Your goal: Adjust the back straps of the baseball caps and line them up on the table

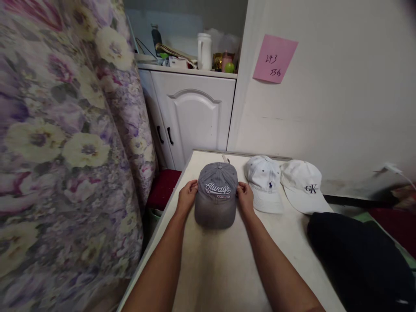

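A grey baseball cap (216, 206) with white "Always" lettering sits near the far end of the table, its brim toward me. My left hand (187, 195) grips the cap's left side, fingers closed at its edge. On the opposite side my right hand (245, 196) is closed on the cap's right edge. Just right of that hand lies a pale cap (264, 180) with a small dark horse-rider emblem. Beside it rests a white cap (300, 180) marked "CK". The fingertips behind the grey cap are partly hidden.
The cream table (221, 268) ends near a white cabinet (198, 117) and a wall. A black cloth item (354, 255) lies at the right. A floral curtain (71, 143) hangs at the left, by a red seat (162, 188). A pink note (275, 59) is on the wall.
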The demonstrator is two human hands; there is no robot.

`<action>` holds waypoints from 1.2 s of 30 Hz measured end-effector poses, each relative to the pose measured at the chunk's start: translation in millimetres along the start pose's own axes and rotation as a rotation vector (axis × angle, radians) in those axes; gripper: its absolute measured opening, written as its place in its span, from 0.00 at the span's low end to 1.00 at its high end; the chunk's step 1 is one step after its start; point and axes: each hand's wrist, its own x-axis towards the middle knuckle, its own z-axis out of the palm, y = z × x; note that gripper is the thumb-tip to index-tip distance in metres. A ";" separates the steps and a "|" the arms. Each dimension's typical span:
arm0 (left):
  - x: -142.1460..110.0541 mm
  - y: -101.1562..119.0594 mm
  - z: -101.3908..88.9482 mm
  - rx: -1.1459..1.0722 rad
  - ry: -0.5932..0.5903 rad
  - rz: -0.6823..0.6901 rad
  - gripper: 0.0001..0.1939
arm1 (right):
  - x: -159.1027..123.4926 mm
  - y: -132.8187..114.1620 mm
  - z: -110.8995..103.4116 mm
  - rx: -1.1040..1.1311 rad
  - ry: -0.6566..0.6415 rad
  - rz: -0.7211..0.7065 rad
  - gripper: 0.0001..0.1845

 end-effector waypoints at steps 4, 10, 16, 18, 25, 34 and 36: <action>-11.4 -0.5 -2.9 -0.063 0.024 -0.031 0.11 | -19.3 1.3 -5.9 -0.033 0.124 -0.085 0.11; -44.2 -3.7 -10.7 -0.117 0.046 -0.047 0.13 | -67.8 3.7 -15.6 -0.061 0.093 -0.137 0.11; -89.8 1.3 -20.6 -0.018 0.057 0.008 0.12 | -119.9 0.0 -26.9 -0.138 0.005 -0.189 0.09; -105.2 3.4 -23.9 0.041 0.071 0.032 0.11 | -135.2 -2.3 -30.2 -0.171 -0.025 -0.215 0.09; -156.6 8.1 -22.7 0.262 0.138 0.143 0.14 | -173.4 -7.7 -39.4 -0.279 -0.158 -0.281 0.05; -188.7 31.5 3.4 0.454 -0.048 0.349 0.18 | -187.2 -9.9 -47.4 -0.328 -0.241 -0.300 0.07; -188.0 33.9 4.0 0.440 -0.053 0.327 0.18 | -188.1 -10.7 -48.5 -0.325 -0.251 -0.296 0.08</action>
